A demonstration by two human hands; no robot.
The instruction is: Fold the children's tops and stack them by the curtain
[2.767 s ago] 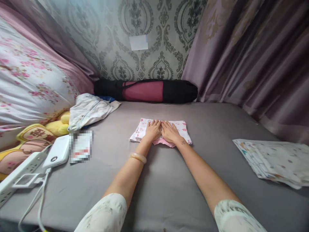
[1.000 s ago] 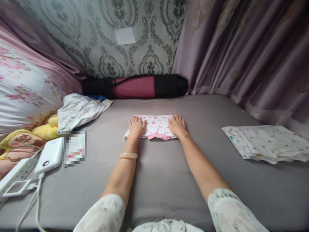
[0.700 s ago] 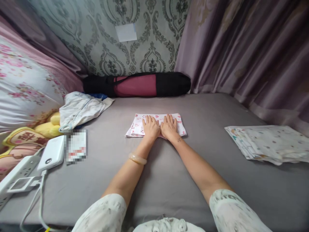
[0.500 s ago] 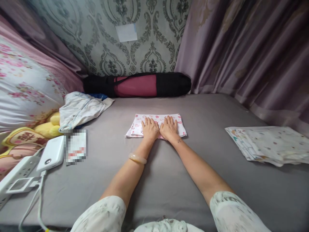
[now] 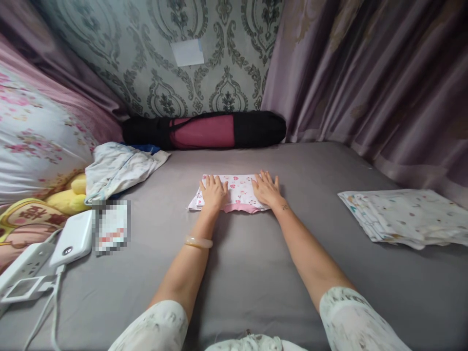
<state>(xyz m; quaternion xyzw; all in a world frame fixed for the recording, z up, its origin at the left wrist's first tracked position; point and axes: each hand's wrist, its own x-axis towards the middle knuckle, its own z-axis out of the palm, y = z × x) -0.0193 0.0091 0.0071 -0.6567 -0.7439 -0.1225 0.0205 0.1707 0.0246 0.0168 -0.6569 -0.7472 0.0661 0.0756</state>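
Note:
A folded white garment with pink and red prints [image 5: 239,189] lies flat on the grey bed sheet [image 5: 241,273], a pink edge showing on its near side. My left hand [image 5: 214,191] rests on its left part, palm down with fingers spread. On the right end of the cloth lies my right hand [image 5: 266,187], also flat and with its fingers apart. The middle of the print shows between the two hands. A pale bangle [image 5: 198,242] circles my left wrist.
Folded patterned cloths [image 5: 405,217] lie at the right. Across the back is a black and maroon roll bag [image 5: 203,130]. On the left are a crumpled cloth [image 5: 120,168], a white power bank [image 5: 73,239] with cables, a power strip [image 5: 27,263] and a floral pillow [image 5: 40,141].
My hands have slid apart over the garment, the left toward its left end and the right toward its right end. The view has shifted slightly.

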